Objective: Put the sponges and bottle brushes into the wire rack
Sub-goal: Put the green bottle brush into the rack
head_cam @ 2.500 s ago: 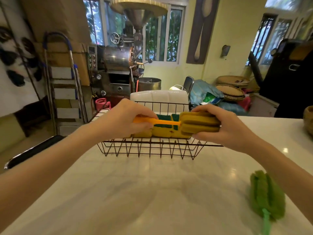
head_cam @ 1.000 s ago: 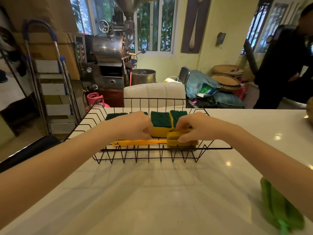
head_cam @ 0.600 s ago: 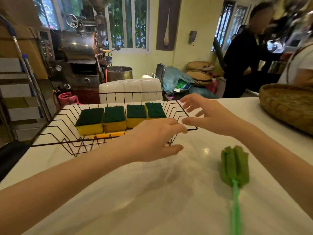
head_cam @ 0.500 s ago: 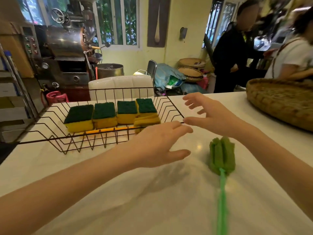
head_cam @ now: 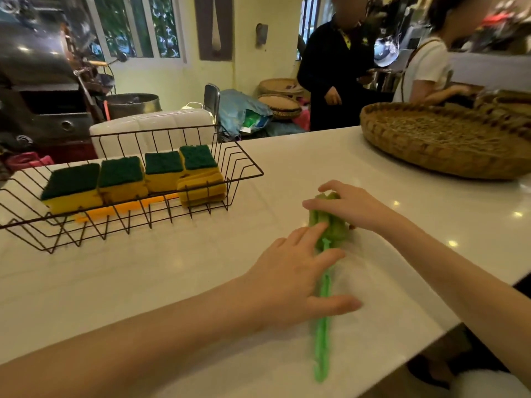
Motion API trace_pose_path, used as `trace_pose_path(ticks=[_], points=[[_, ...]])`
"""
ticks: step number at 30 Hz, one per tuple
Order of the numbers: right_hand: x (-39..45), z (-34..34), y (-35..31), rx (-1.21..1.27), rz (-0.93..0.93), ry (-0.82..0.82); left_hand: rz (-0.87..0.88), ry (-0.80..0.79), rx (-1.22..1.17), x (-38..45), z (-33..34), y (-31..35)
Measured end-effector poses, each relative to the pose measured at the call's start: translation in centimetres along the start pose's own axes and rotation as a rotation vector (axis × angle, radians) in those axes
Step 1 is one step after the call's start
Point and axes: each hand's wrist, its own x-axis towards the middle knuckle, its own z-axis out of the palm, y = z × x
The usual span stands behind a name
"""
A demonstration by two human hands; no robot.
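Note:
A black wire rack point(head_cam: 260, 171) stands on the white counter at the left. Several yellow sponges with dark green tops point(head_cam: 120, 172) lie in a row inside it. In front of them lies a yellow bottle brush point(head_cam: 201, 191) with its orange handle pointing left. A green bottle brush point(head_cam: 321, 346) lies on the counter to the right of the rack, handle toward me. My right hand point(head_cam: 350, 206) curls over its sponge head. My left hand point(head_cam: 290, 280) hovers over the handle with fingers spread, holding nothing.
A large woven basket point(head_cam: 445, 145) sits at the back right of the counter. The counter's near right edge point(head_cam: 459, 320) drops off close to the green brush. Two people point(head_cam: 330, 67) stand behind the counter. A white chair back point(head_cam: 149, 124) stands behind the rack.
Both hands let go of the yellow brush, which now lies in the rack, and moved right. My right hand has come down onto the green brush's head, my left over its handle.

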Motion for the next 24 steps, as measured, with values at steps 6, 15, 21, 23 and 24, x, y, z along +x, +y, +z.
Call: trace_pose_path(ticks=[6,15,21,23,24], points=[[0.3,0.5,0.0,0.071,-0.016,0.014,-0.065,-0.052,-0.07,-0.3,0.5,0.1],[1.4,-1.6,-1.0,0.338,-0.068,0.157,-0.152,0.14,-0.233,-1.2,-1.1,-1.7],[1.9,-2.4,-4.6,0.598,-0.241,0.293,-0.224,0.297,-0.195,-2.1,-5.3,-4.3],[2.1,-2.1,-6.3,0.643,-0.307,0.305,-0.262,0.345,-0.18,-2.7,-6.7,-5.1],[2.2,-2.0,-7.2,0.663,-0.338,0.303,-0.287,0.362,-0.166,-3.1,-7.4,-5.5]])
